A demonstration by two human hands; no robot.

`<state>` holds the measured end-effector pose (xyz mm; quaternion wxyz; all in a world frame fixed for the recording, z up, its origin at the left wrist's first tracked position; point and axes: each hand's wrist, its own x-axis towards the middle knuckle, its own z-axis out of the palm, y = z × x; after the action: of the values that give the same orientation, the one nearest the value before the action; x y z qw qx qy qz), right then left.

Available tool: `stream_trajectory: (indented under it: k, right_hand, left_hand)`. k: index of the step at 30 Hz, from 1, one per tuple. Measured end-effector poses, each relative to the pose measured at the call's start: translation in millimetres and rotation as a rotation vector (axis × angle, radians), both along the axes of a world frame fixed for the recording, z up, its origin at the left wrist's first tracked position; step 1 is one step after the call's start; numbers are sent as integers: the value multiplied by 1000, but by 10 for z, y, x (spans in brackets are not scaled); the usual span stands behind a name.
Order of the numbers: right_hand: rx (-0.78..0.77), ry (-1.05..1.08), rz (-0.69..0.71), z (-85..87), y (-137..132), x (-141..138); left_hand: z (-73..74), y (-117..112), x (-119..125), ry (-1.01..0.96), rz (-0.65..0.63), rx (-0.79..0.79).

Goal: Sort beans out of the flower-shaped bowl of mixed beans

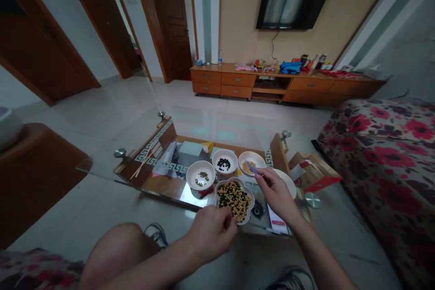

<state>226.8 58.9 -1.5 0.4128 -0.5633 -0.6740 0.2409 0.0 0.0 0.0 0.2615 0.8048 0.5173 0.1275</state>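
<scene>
My right hand [273, 188] is closed on a slim blue-purple tool [252, 167], its kind unclear. The tool's tip is over a white bowl [260, 156] with yellow beans [248, 170] in it. My left hand [214, 229] is closed with curled fingers at the near left edge of a flower-shaped bowl [252, 193]. Whether it grips the rim or something small is hidden. Mixed black and yellow beans [234, 199] fill that bowl. Behind it, one white bowl [215, 158] contains black beans [223, 164] and another [189, 180] a few green beans [202, 176].
The bowls stand on a low glass-topped table [152, 186]. Chopsticks [142, 163] lie at its left. To the right are a white plate [288, 183], a phone-like white item [277, 221] and a paper bag [316, 172] beside a flowered sofa [384, 167].
</scene>
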Motion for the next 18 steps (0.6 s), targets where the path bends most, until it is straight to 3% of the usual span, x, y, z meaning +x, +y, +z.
stream_trajectory:
  k: [2,5,7,8,12,18]
  right_hand:
    - [-29,45,-35,-174,-28,-43]
    - [-71,114,-117,-382,-74,-85]
    - [-125,178,-110,-448,-83,-145]
    - [-147,180,-85,-460,-85,-181]
    - [-121,42,-79,-464,-122,-279]
    - [-136,-60,-87,-552,-268,-189]
  left_hand:
    - [-218,67,69,-28,-18,119]
    - [-522,61,71,-75,-342,477]
    - [-626,24,47,-124,-475,660]
    - [-642,6,29,-150,-466,687]
    - [-594,-34,-67,-243,-306,559]
    - [-658,-79,-164,-455,43,107]
